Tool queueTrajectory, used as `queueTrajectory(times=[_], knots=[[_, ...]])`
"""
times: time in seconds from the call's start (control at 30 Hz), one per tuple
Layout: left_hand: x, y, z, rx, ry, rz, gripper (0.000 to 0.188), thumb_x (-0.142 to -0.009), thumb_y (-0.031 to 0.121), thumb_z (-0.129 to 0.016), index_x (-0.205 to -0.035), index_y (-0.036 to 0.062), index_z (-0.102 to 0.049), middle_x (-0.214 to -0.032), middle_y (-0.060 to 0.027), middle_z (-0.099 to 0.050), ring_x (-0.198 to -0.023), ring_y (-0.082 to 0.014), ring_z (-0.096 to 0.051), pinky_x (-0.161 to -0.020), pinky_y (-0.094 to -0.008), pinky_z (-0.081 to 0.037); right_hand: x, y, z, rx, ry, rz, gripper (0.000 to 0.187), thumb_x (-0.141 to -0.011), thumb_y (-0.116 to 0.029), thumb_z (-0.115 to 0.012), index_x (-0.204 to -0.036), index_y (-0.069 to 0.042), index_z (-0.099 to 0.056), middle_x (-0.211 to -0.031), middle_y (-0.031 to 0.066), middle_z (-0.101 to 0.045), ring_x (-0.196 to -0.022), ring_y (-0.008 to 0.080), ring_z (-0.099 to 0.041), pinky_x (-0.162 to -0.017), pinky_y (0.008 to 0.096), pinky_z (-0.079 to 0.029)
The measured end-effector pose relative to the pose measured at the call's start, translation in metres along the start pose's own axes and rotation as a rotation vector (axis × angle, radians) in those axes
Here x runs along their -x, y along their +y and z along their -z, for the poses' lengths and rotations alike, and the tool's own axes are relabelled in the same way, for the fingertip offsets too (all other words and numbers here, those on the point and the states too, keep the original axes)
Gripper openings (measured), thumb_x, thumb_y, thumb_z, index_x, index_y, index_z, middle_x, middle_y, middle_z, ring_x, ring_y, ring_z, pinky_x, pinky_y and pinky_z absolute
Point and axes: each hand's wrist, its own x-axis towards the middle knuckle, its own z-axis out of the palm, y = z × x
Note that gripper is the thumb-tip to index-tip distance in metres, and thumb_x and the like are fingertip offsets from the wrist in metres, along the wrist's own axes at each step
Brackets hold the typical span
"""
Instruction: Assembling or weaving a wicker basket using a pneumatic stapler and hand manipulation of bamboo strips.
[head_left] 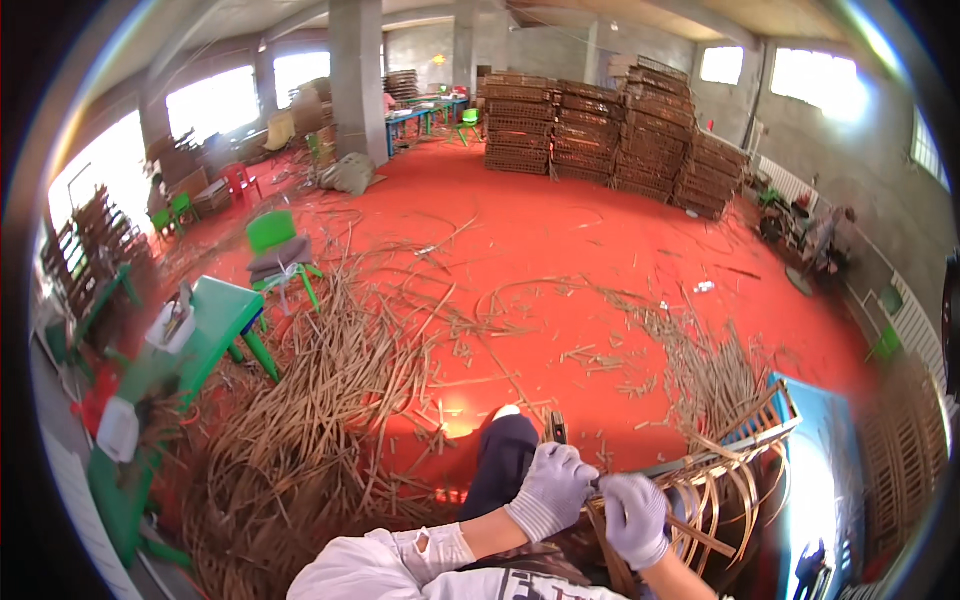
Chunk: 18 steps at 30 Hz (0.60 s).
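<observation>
The left hand (555,487) and the right hand (633,518) are close together near the bottom, both in pale gloves. The fingers on both are bent in, but their tips are hidden, so I cannot tell how tight they are or what is inside them. A small dark bit shows between the two hands, too tiny to name. A dark thing (558,428) pokes up just past the left hand; its lower end is hidden, and I cannot tell if the hand holds it. The frame of brown strips (745,442) is just to the right of the right hand. Its near end is hidden behind that hand, and its loops cross so much that they are hard to tell apart. A shiny blue board (838,440) is beside it, with bright glare hiding part of its top. On the left, a big pile of loose strips (320,380) lies on the red floor (570,240), and its bottom part is dark and blurry. The green counter (222,300) bends along the dark edge, and a white tub (172,327) sits on it. Far back, tall brown stacks (520,125) hide part of the wall.
</observation>
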Motion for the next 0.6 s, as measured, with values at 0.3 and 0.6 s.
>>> queueTrajectory(times=[0.3, 0.6], knots=[[0.001, -0.001, -0.002, -0.022, 0.025, 0.02, 0.026, -0.084, 0.032, -0.067, -0.101, 0.012, -0.068, -0.094, -0.0064, -0.064, -0.105, -0.025, -0.055, -0.096, -0.0449, -0.036, 0.042, 0.009, -0.035, 0.094, -0.041, -0.276, 0.011, -0.086, -0.005, -0.063, -0.096, -0.001, -0.067, -0.083, 0.019, -0.067, -0.076, 0.0383, -0.066, -0.069, 0.0423, -0.054], [0.006, -0.003, -0.008, -0.036, 0.018, -0.011, 0.025, -0.085, 0.029, -0.064, -0.101, 0.0102, -0.065, -0.094, -0.0088, -0.06, -0.108, -0.0259, -0.053, -0.096, -0.0439, -0.037, 0.022, -0.013, -0.027, 0.14, -0.105, -0.41, 0.013, -0.089, -0.005, -0.06, -0.095, 0.004, -0.068, -0.085, 0.0215, -0.069, -0.08, 0.0383, -0.069, -0.074, 0.0403, -0.055]])
